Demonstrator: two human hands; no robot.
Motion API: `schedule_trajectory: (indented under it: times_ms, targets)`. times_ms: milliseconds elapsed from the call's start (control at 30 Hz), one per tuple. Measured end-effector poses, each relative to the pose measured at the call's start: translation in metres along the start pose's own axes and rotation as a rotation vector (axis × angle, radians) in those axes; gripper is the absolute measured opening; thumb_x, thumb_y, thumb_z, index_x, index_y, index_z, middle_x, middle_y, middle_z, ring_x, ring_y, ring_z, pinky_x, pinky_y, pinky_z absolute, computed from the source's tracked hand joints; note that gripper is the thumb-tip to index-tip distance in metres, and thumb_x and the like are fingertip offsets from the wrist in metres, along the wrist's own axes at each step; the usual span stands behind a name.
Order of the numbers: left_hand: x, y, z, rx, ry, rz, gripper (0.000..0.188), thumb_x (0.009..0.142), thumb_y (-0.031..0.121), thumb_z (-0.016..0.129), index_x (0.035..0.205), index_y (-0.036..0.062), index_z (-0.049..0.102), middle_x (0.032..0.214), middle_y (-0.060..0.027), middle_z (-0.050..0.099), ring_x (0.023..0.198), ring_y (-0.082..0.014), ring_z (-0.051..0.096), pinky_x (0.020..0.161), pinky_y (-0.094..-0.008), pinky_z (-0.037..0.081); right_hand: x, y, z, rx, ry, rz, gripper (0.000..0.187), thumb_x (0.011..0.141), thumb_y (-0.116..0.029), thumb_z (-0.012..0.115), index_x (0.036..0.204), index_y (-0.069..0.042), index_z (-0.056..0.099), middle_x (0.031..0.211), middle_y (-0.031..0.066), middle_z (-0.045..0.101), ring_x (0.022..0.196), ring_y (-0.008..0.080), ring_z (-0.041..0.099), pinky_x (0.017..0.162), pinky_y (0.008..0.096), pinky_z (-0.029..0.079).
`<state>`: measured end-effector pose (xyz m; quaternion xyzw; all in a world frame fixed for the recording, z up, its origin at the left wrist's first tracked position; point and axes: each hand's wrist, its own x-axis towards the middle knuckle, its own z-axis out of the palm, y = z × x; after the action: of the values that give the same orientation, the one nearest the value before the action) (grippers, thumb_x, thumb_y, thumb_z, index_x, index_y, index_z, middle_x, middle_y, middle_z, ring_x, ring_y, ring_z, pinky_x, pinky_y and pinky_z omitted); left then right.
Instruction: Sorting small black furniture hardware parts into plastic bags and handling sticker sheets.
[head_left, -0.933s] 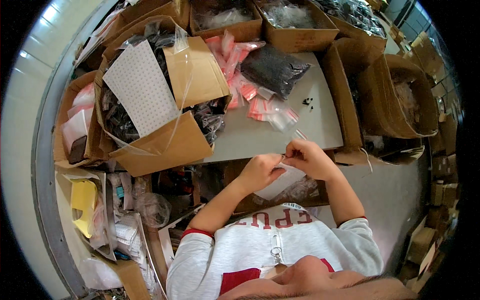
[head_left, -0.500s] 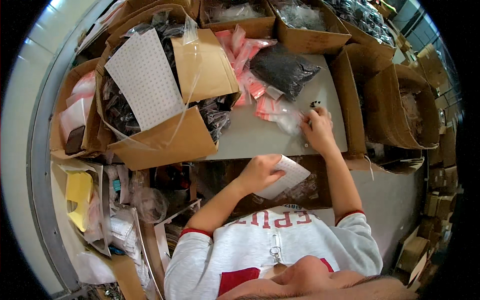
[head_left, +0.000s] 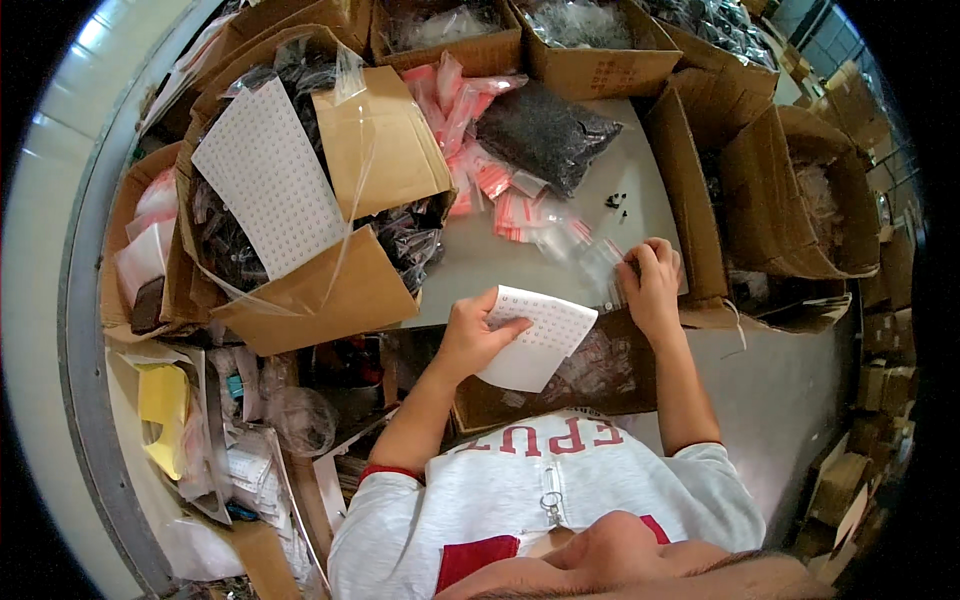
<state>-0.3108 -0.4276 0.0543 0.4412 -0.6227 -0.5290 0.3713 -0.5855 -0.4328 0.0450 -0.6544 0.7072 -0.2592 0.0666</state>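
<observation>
Your left hand (head_left: 472, 335) has its grip closed on a white sheet (head_left: 545, 338) printed with rows of small marks, thumb lying on the upper face and the other fingers mostly hidden behind. The sheet is in front of your chest, tilted, its far edge near the front edge of the worktop (head_left: 470, 268) and its near part above an open cardboard box (head_left: 550, 411) with clear packets inside. Your right hand (head_left: 655, 290) is at the front right of the worktop, fingers bent and touching a small clear bag (head_left: 602, 266); you cannot tell from this angle whether that grip is pinched on the bag or only resting against it. Just beyond that hand lie a few tiny black pieces (head_left: 614, 202). Farther back, a large bag of dark material (head_left: 545, 135) lies beside a pile of red-striped clear bags (head_left: 455, 115). To your left, a large carton (head_left: 325, 295) bears another patterned white sheet (head_left: 265, 180) and a piece of brown card (head_left: 385, 145).
</observation>
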Motion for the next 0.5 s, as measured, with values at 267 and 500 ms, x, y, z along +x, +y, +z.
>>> schedule_trajectory:
  times_ms: [267,500]
  targets:
    - [-0.004,-0.003,-0.009,-0.070,0.070,-0.021,0.027,0.078,0.001,0.076,0.103,-0.0010,0.066,0.094,-0.0081,0.072,0.083,-0.0136,0.067,0.074,-0.0300,0.054,-0.012,0.008,-0.008,0.362,-0.061,0.048,0.018,0.080,-0.008,0.069,0.094,-0.002,0.058,0.092,0.0161,0.062,0.089,0.0354,0.059,0.079,0.0408,0.046]
    - [-0.007,-0.007,-0.008,-0.178,0.114,-0.026,0.028,0.079,0.000,0.075,0.105,-0.0007,0.066,0.095,-0.0078,0.072,0.084,-0.0147,0.068,0.075,-0.0302,0.055,-0.018,-0.020,-0.039,0.339,-0.412,-0.083,0.022,0.080,-0.010,0.073,0.093,0.000,0.059,0.088,0.0169,0.064,0.083,0.0334,0.061,0.074,0.0383,0.048]
